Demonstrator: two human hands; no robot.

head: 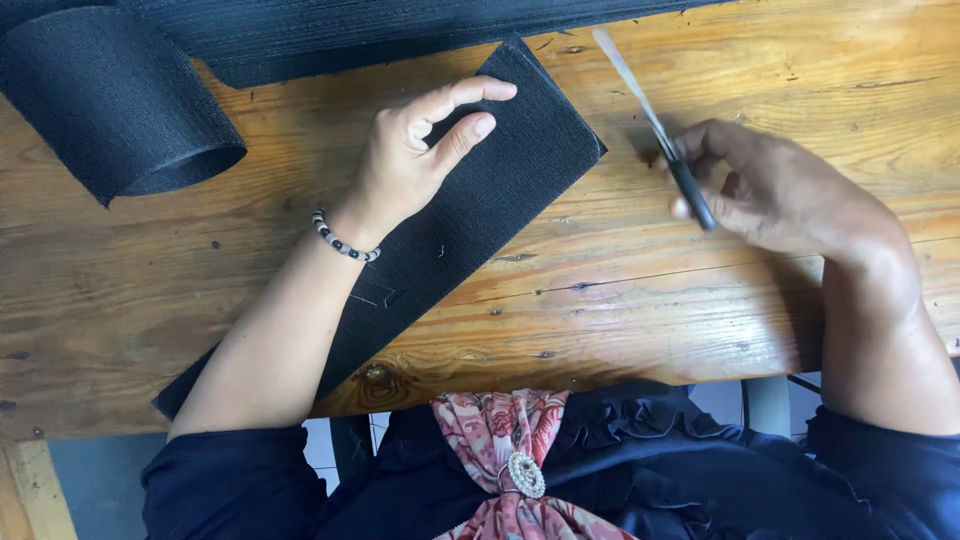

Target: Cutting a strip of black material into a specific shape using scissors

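A long flat strip of black woven webbing [500,190] lies slantwise across the wooden table [620,290], from the near left edge to the middle. My left hand [420,150] rests on its far part, fingers apart and thumb touching the fabric. To the right, my right hand [780,190] is closed on a pair of scissors [655,125] with a dark handle; the pale blades point up and left, blurred, above the bare wood just beyond the strip's end.
A thick roll of the same black webbing [110,100] sits at the far left, its band [400,30] running along the table's far edge. A beaded bracelet [345,243] circles my left wrist. The table's near edge runs just in front of my body.
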